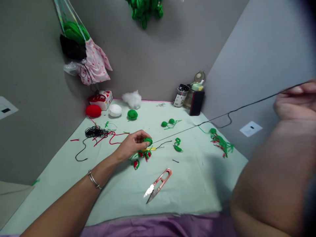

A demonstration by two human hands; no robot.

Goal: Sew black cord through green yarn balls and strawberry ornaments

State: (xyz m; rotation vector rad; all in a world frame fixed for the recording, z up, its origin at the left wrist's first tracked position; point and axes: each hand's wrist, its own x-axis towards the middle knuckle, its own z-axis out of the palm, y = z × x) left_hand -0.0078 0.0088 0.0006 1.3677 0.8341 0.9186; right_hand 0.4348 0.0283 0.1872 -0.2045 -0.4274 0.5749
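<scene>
My left hand (138, 141), with a bracelet at its wrist, pinches a small green yarn ball (147, 141) above the middle of the table. From the ball a black thread (177, 133) runs taut up to the right. Its other end is in the closed fingers of my right hand (297, 98), raised at the right edge. Just under my left hand are a yellow tool (151, 149) and small red and green crocheted pieces (136, 164). Thread snips (158, 185) with orange handles lie nearer to me, blades pointing down and left.
Tangled black yarn (96, 132) lies at left, behind it red (93, 111), white (115, 110) and green (132, 114) balls. White stuffing (132, 99), a can (180, 95) and a dark phone (197, 103) stand at the back. Green pieces (223, 143) lie right.
</scene>
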